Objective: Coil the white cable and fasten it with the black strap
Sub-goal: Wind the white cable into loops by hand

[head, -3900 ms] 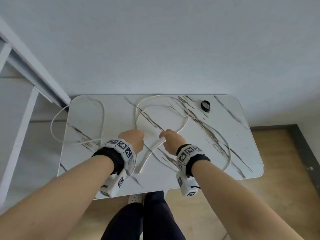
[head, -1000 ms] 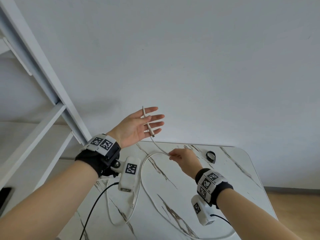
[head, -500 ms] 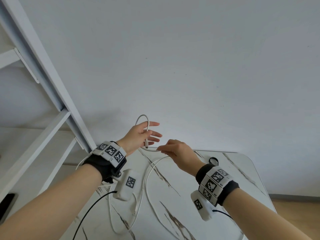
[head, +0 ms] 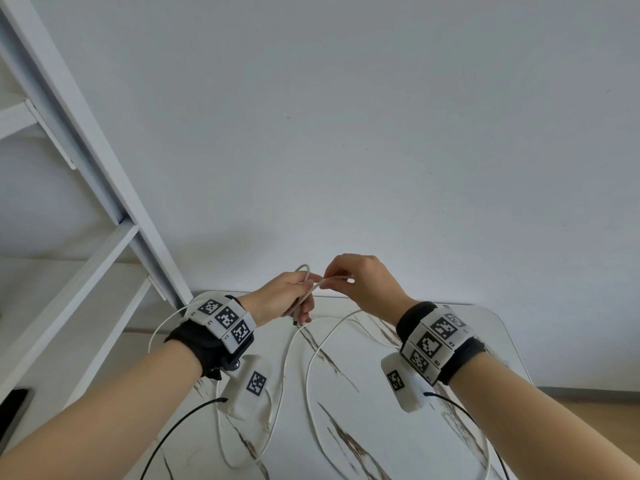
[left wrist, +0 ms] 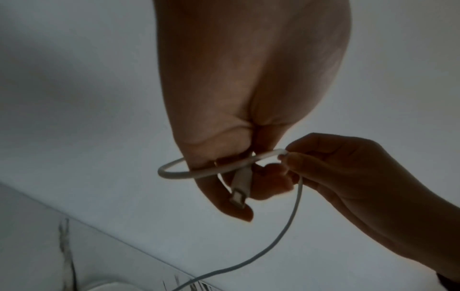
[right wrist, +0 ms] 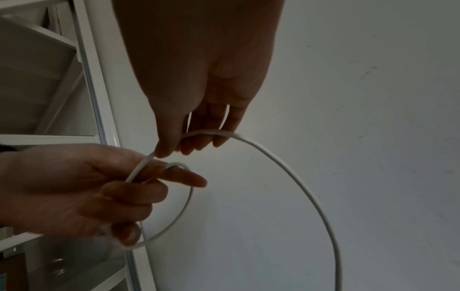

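Note:
The white cable (head: 313, 355) hangs from both raised hands down onto the marble table (head: 381, 427), where it lies in loose loops. My left hand (head: 298, 301) grips the plug end (left wrist: 239, 196) together with one small loop (left wrist: 174, 173) against its palm. My right hand (head: 334, 280) pinches the cable (right wrist: 298, 177) just right of the left fingers (right wrist: 184, 178), touching them. From that pinch the cable arcs down in a wide curve. The black strap is hidden, no view shows it.
A white shelf frame (head: 86, 140) slants up at the left, close to my left wrist. A plain white wall (head: 381, 133) stands right behind the table. A dark flat object (head: 10, 410) lies on the low shelf at the far left.
Both hands lifted the cable off the table. In the last second the left fingers curled round the plug end and a first loop, and the right hand brought cable up to them.

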`<state>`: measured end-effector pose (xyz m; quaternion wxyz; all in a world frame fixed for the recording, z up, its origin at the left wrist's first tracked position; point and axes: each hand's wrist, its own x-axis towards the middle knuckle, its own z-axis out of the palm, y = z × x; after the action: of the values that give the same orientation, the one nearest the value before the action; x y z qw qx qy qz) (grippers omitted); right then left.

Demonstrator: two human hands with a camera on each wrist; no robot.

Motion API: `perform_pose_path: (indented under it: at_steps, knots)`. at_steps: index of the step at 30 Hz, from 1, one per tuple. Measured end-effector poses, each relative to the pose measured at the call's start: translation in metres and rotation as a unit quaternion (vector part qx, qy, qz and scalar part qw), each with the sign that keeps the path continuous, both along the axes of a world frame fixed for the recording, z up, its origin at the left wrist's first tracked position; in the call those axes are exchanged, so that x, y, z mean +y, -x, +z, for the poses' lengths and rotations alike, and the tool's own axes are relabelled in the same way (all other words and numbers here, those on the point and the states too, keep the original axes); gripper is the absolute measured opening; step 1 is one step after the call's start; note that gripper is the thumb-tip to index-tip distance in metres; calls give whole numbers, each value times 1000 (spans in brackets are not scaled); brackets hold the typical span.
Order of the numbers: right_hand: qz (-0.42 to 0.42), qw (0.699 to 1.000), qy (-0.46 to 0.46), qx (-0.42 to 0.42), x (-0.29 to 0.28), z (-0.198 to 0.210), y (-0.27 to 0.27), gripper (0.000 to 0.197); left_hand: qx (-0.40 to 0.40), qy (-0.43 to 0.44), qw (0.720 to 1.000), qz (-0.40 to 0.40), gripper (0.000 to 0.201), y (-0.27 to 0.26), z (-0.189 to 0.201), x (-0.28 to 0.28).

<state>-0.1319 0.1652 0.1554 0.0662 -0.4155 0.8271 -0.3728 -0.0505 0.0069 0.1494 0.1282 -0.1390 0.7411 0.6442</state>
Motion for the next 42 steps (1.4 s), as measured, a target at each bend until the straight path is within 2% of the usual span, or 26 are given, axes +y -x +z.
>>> perform_pose_path:
  at_steps: [7,15,19,23,25,29,33,36,39,42]
  knots:
    - [1,1000,-22,21,2,2,10,11,-59,-115,992,-11,45,-11,1,4]
    - [-33,998,-23,-40,-4,-13,8,18,-96,-213,969,-85,39,-20,15,1]
    - [-53,996,-15,-72,-11,-26,3,16,-58,-268,958,-82,35,-21,28,2]
    - [-80,992,-22,-98,-17,-33,-1,27,-18,-346,936,-64,36,-17,38,1]
    - [-79,991,-28,-109,-22,-33,-5,23,-3,-367,928,-55,36,-14,41,2]
    - [-58,993,-67,-81,-31,-37,-13,41,11,-418,907,-47,37,-9,44,5]
    - [-67,988,-25,-136,-38,-47,-17,24,50,-457,888,-27,40,-1,53,6]
    - [-56,985,-26,-162,-39,-56,-20,13,86,-479,874,-2,38,5,63,1]
    - [-54,973,-39,-221,-38,-65,-25,18,118,-480,869,41,33,17,68,-5]
    - [-54,967,-41,-245,-36,-72,-33,16,144,-482,859,98,29,31,70,-11]
